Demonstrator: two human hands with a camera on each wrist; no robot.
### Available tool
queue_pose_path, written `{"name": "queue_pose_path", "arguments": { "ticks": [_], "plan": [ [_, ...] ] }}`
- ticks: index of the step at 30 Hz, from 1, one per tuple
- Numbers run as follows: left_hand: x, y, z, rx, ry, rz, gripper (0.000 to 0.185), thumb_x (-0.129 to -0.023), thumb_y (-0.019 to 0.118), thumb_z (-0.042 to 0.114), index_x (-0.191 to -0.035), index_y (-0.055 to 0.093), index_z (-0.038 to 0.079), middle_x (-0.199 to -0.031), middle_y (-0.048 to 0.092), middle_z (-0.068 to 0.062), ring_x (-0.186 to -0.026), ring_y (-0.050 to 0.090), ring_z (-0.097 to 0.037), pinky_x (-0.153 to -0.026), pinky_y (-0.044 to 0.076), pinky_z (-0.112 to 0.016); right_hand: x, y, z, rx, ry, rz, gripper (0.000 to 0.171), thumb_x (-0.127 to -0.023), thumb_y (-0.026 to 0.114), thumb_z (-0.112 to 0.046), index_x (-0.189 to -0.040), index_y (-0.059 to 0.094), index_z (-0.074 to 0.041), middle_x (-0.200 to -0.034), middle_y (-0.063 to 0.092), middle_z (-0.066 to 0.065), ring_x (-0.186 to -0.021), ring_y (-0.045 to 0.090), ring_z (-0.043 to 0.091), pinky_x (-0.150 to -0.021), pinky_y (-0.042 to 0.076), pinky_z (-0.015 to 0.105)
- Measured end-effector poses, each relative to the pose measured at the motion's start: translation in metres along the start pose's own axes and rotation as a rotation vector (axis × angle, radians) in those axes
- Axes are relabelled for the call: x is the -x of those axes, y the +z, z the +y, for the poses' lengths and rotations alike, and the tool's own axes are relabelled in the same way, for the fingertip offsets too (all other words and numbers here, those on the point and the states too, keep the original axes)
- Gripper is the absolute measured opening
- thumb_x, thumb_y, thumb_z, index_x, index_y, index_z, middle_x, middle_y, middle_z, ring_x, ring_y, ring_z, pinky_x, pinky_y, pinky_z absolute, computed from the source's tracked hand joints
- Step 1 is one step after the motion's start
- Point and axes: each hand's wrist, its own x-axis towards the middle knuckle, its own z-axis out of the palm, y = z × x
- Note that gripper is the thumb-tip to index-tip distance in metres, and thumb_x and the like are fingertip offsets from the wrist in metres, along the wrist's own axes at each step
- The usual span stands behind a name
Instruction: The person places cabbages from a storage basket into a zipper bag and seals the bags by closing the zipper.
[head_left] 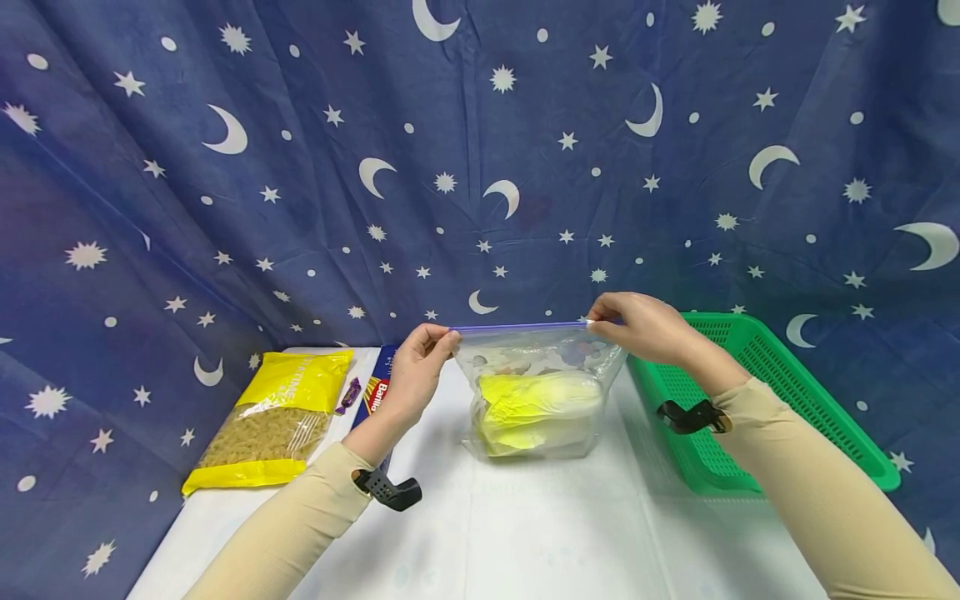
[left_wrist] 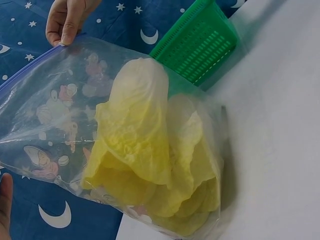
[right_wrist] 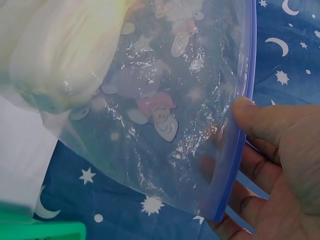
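Head view: both hands [head_left: 420,367] on zip bag [head_left: 536,400]

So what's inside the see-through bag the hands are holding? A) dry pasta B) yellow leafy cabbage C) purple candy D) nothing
B: pale yellow cabbage leaves show through the clear zip bag, which the left hand and right hand pinch at its top corners; the pasta bag lies apart on the table.
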Motion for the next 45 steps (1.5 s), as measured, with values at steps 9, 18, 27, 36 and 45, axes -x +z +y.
{"name": "queue_pose_path", "arguments": {
  "ticks": [9,18,27,36,45],
  "plan": [
    [0.000,-0.001,0.000,-0.013,0.013,-0.006,0.018,-0.102,0.066,0.021,-0.107,0.065,0.004,-0.104,0.068,-0.008,-0.097,0.063,-0.019,-0.096,0.054,-0.031,0.004,-0.002,0.004,-0.002,0.013,0.006,0.017,-0.103,0.064,-0.028,-0.112,0.069,-0.016,-0.107,0.068,0.001,-0.096,0.061,0.020,-0.079,0.052,0.044],
    [0.000,-0.001,0.000,-0.010,-0.002,-0.011,0.021,-0.101,0.067,0.023,-0.108,0.065,0.003,-0.105,0.068,-0.009,-0.098,0.063,-0.019,-0.097,0.054,-0.032,0.008,-0.003,0.010,0.002,0.021,0.011,0.017,-0.103,0.063,-0.029,-0.112,0.069,-0.016,-0.110,0.068,0.003,-0.100,0.062,0.022,-0.080,0.053,0.045],
    [0.001,-0.001,0.000,-0.023,-0.008,0.000,0.022,-0.102,0.066,0.024,-0.109,0.064,0.003,-0.106,0.068,-0.009,-0.099,0.063,-0.018,-0.098,0.054,-0.032,0.012,-0.005,0.015,-0.002,0.044,0.014,0.017,-0.103,0.064,-0.029,-0.112,0.069,-0.016,-0.113,0.068,0.005,-0.105,0.061,0.024,-0.084,0.052,0.048],
    [0.001,-0.001,-0.001,-0.017,-0.009,-0.005,0.018,-0.102,0.066,0.023,-0.108,0.065,0.005,-0.104,0.067,-0.008,-0.098,0.063,-0.019,-0.097,0.054,-0.031,0.018,-0.007,0.019,0.004,0.048,0.016,0.017,-0.104,0.062,-0.029,-0.112,0.068,-0.015,-0.111,0.067,0.005,-0.093,0.059,0.022,-0.078,0.050,0.044],
    [0.000,-0.002,-0.001,0.000,-0.005,-0.002,0.023,-0.102,0.066,0.023,-0.109,0.064,0.001,-0.105,0.066,-0.013,-0.097,0.063,-0.019,-0.098,0.054,-0.034,0.022,-0.010,0.026,0.001,0.071,0.009,0.016,-0.104,0.062,-0.027,-0.113,0.067,-0.015,-0.113,0.067,0.007,-0.098,0.061,0.025,-0.079,0.052,0.046]
  ]
}}
